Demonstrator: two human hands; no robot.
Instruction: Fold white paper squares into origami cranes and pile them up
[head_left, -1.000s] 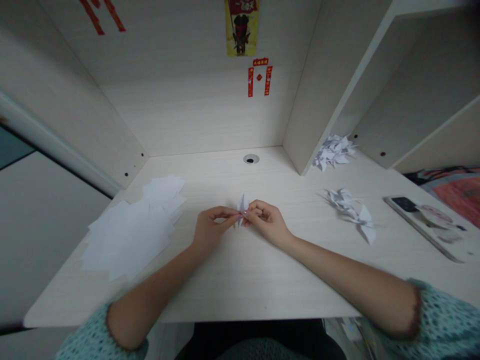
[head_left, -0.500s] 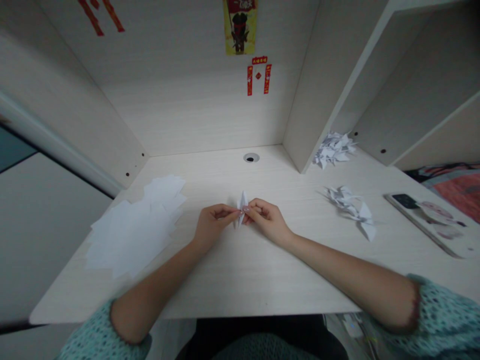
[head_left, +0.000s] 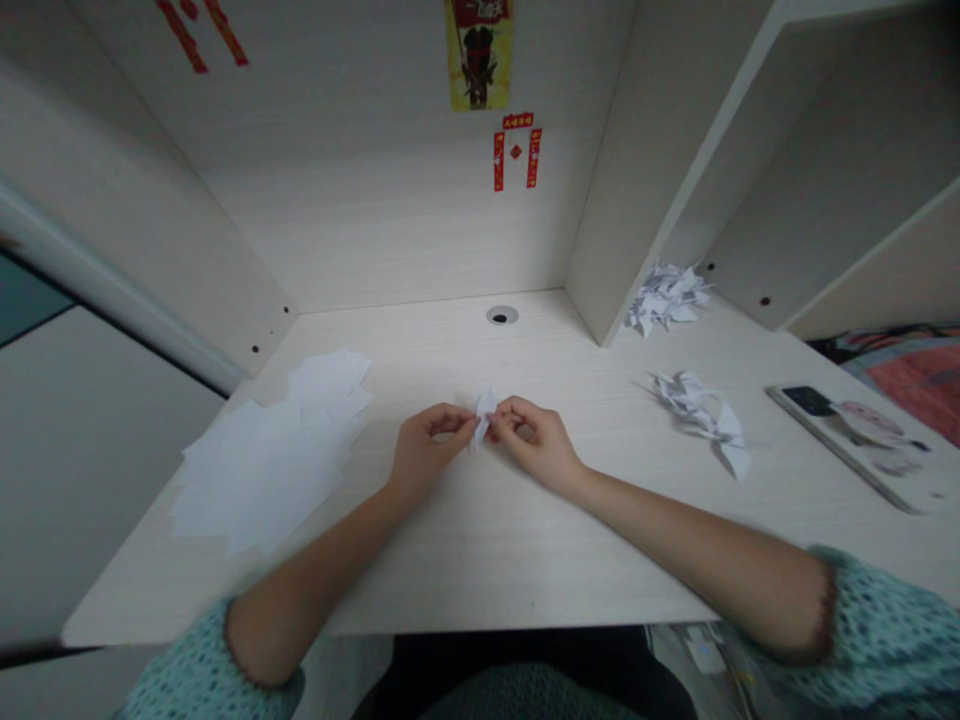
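Observation:
A small folded white paper piece is held just above the middle of the pale wooden desk. My left hand pinches its left side with thumb and fingertips. My right hand pinches its right side, fingers curled. Both hands meet at the paper, and much of it is hidden between the fingertips.
A loose spread of white paper sheets lies on the left. Folded paper figures lie to the right, with another heap in the shelf opening. A phone rests at the far right. A cable hole sits at the back.
The paper's upright point has been tilted and pressed lower between the fingertips. Both hands stay in nearly the same spot.

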